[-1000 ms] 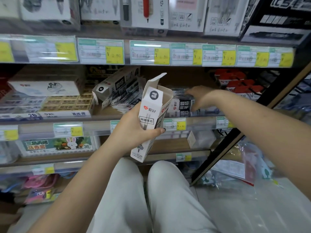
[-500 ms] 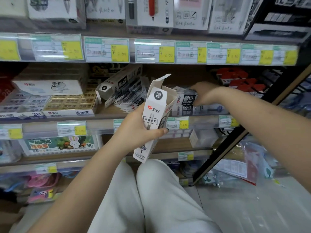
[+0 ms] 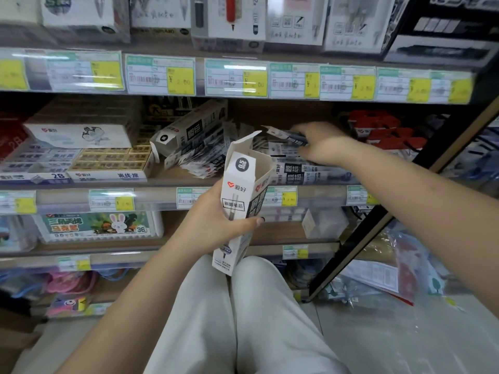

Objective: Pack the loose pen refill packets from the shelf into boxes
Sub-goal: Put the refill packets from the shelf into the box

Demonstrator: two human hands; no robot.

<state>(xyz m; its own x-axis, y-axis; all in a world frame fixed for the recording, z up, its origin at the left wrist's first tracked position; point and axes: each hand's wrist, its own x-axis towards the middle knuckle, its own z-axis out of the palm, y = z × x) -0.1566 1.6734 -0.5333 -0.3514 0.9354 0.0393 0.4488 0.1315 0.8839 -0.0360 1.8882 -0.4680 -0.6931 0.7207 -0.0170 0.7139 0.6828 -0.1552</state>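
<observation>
White trousers (image 3: 216,319) are closest. Above them the left hand (image 3: 216,222) grips a tall white box (image 3: 239,201), its top flap open. Farther back, the right hand (image 3: 321,144) pinches a refill packet (image 3: 283,134) over the loose pile (image 3: 205,155) on the shelf (image 3: 318,197).

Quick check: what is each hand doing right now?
Left hand: grips the open white box.
Right hand: pinches a refill packet on the shelf.
</observation>
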